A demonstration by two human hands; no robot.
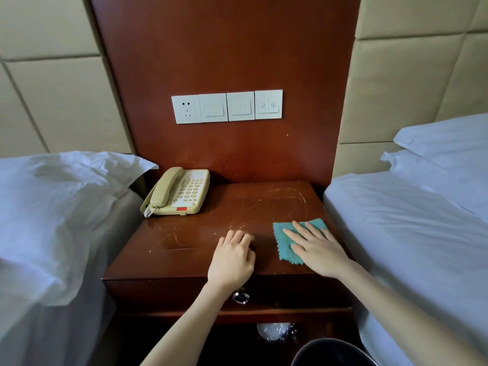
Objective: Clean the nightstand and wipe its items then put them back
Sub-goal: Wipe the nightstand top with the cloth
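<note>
The brown wooden nightstand (184,260) stands between two beds, its top scratched. A beige corded telephone (177,192) sits at its back left corner. A teal cloth (286,240) lies flat on the front right of the top. My right hand (315,248) presses on the cloth with straight, spread fingers. My left hand (232,257) rests on the bare wood just left of the cloth, fingers curled under, holding nothing that I can see.
White-sheeted beds flank the nightstand, left (52,220) and right (409,220). A socket and switch panel (227,107) is on the wooden back panel. The drawer has a metal ring pull (240,298). A dark bin (332,352) stands below, crumpled plastic (274,331) behind it.
</note>
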